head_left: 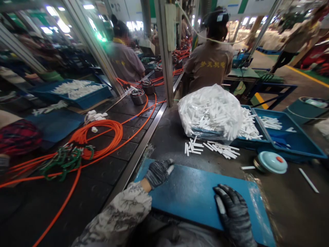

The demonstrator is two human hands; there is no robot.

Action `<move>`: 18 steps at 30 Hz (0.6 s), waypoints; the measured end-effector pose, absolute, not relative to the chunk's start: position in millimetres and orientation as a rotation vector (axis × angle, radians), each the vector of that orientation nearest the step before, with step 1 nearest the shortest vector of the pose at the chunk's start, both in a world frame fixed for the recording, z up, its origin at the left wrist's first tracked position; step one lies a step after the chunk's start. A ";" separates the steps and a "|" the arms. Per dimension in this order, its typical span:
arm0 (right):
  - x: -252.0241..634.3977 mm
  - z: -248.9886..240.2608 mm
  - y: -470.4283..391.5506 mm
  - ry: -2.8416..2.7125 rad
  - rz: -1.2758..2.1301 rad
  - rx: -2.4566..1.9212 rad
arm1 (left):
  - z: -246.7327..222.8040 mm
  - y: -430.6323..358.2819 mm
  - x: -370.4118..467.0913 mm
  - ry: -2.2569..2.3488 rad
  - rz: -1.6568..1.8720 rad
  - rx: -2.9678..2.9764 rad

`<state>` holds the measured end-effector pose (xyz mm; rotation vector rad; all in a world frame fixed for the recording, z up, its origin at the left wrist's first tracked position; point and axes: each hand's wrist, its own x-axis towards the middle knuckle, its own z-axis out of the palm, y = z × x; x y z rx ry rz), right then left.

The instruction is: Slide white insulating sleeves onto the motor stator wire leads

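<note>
A blue mat point(191, 192) lies in front of me on the dark worktable. My left hand point(159, 172), in a grey-and-black striped glove with pale fingertips, rests on its far left corner. The fingers point right and hold nothing that I can see. On the right half of the mat, my right hand point(232, 211) lies palm down in a similar glove, thumb apart from the fingers, with nothing in it. Just beyond the mat are several loose white sticks point(221, 149), spread before a clear plastic bag point(209, 111) full of similar white pieces.
Blue bins point(295, 139) with white pieces stand at the right. Near them sit a light-blue lidded container point(272, 162) and a single white stick point(308, 180). Left of a metal rail point(144, 144) lie coiled orange hoses point(110, 132). A co-worker point(209, 58) is beyond the bag.
</note>
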<state>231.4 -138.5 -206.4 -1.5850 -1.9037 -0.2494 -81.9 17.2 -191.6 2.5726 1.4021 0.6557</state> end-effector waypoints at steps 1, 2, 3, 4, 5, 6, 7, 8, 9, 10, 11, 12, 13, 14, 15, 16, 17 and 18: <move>231.5 -206.7 -138.5 -1.901 -0.245 -1.584 | -191.6 17.3 -81.8 1.404 0.657 2.573; 231.5 -207.1 -138.5 -1.899 -0.242 -1.583 | -191.4 17.3 -81.8 1.405 0.657 2.573; 231.6 -207.5 -138.7 -1.896 -0.241 -1.584 | -190.9 17.2 -81.9 1.404 0.658 2.574; 231.6 -208.0 -138.9 -1.895 -0.237 -1.586 | -190.2 17.1 -82.0 1.403 0.659 2.574; 231.6 -208.3 -139.2 -1.893 -0.232 -1.588 | -189.3 17.0 -82.1 1.400 0.659 2.575; 231.6 -208.4 -139.5 -1.892 -0.226 -1.591 | -188.3 16.8 -82.3 1.396 0.658 2.574; 231.4 -208.1 -139.8 -1.893 -0.218 -1.596 | -187.5 16.6 -82.5 1.393 0.656 2.573; 231.3 -207.4 -140.0 -1.892 -0.212 -1.603 | -186.8 16.5 -82.6 1.390 0.654 2.571; 231.1 -206.3 -140.0 -1.891 -0.208 -1.607 | -186.5 16.4 -82.5 1.387 0.653 2.567; 231.0 -204.9 -139.8 -1.890 -0.206 -1.609 | -186.4 16.4 -82.2 1.388 0.650 2.564; 231.1 -203.3 -139.3 -1.886 -0.205 -1.609 | -186.5 16.3 -81.5 1.393 0.649 2.557; 231.3 -201.8 -138.8 -1.881 -0.205 -1.607 | -186.8 16.2 -80.4 1.400 0.654 2.539; 231.8 -200.4 -138.2 -1.877 -0.207 -1.601 | -186.8 16.0 -79.1 1.403 0.663 2.511; 232.5 -199.4 -138.0 -1.875 -0.208 -1.596 | -186.5 15.7 -77.6 1.402 0.674 2.479; 233.7 -198.8 -138.2 -1.873 -0.215 -1.590 | -185.6 15.4 -76.3 1.399 0.687 2.447; 235.4 -198.6 -139.2 -1.872 -0.227 -1.585 | -183.7 15.4 -75.5 1.396 0.700 2.418; 237.8 -198.8 -141.1 -1.879 -0.238 -1.580 | -180.9 15.9 -75.7 1.399 0.713 2.395; 241.1 -199.2 -144.0 -1.891 -0.250 -1.573 | -177.0 17.3 -77.3 1.415 0.723 2.380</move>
